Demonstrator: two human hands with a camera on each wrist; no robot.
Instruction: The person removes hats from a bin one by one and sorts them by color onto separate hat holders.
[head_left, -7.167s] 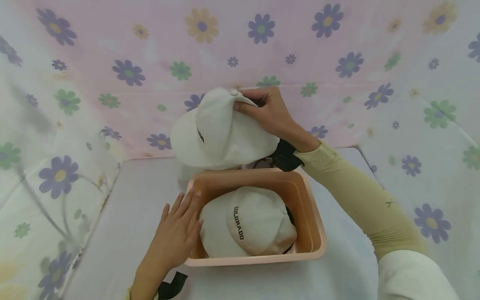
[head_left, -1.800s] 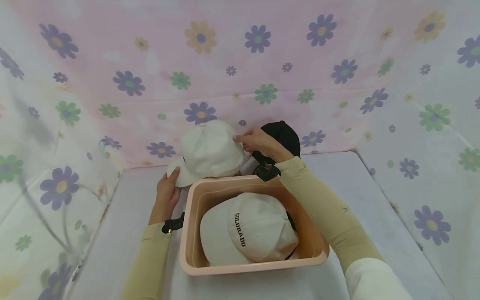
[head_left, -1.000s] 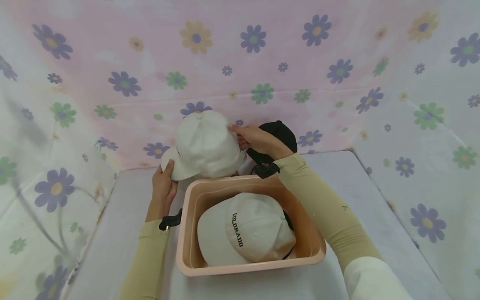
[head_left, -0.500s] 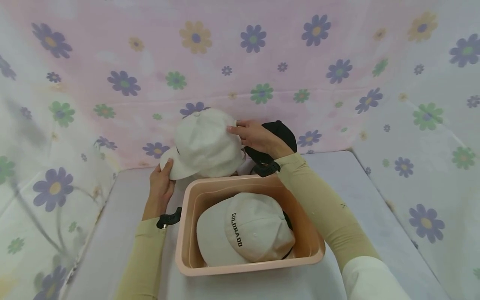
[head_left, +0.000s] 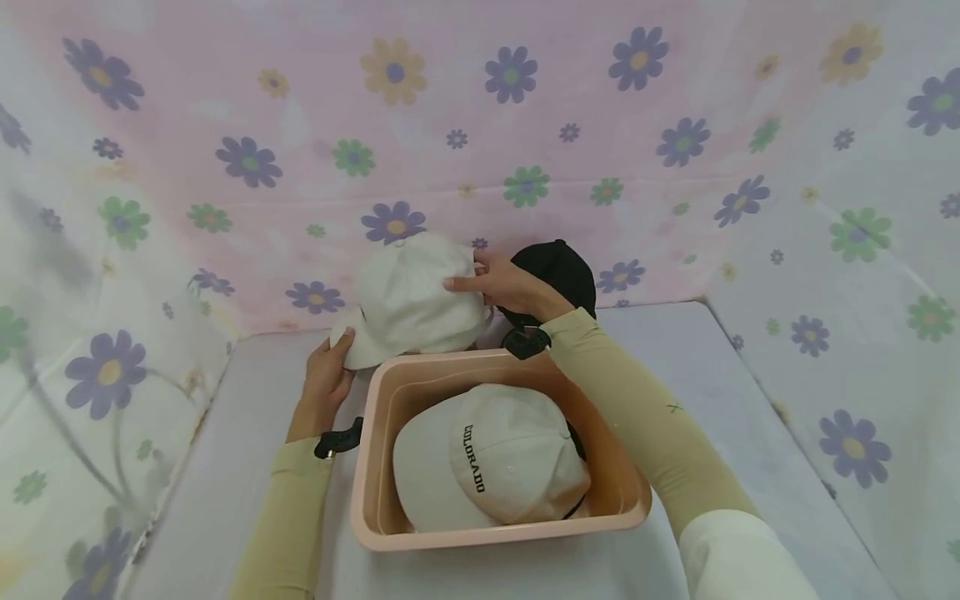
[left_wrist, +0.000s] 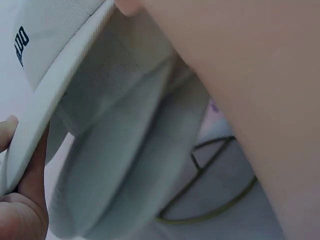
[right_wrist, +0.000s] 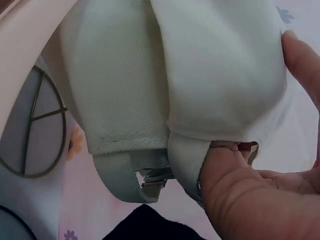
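Note:
A white baseball cap [head_left: 420, 292] is held above the back rim of the peach tub [head_left: 495, 537]. My left hand [head_left: 327, 367] pinches its brim, thumb on top. In the left wrist view, part of dark lettering shows on its front, and other pale brims [left_wrist: 120, 150] hang beneath it. My right hand [head_left: 506, 283] grips the cap's back edge; in the right wrist view a finger goes into the opening above the back strap [right_wrist: 187, 162]. Another white cap's back [right_wrist: 117, 75] lies against it. Inside the tub sits a white cap [head_left: 495, 458] lettered COLORADO.
A black cap [head_left: 558, 275] stands at the back, just behind my right wrist. Thin wire rings of a stand [left_wrist: 210, 180] show below the caps. Flower-printed cloth [head_left: 480, 108] walls the back and sides of the white table [head_left: 720, 392].
Earlier my right hand pinched the cap's crown and my left lay at the tub's rim; now they hold its back and brim. It rose slightly, then lowered; my right fingers shifted.

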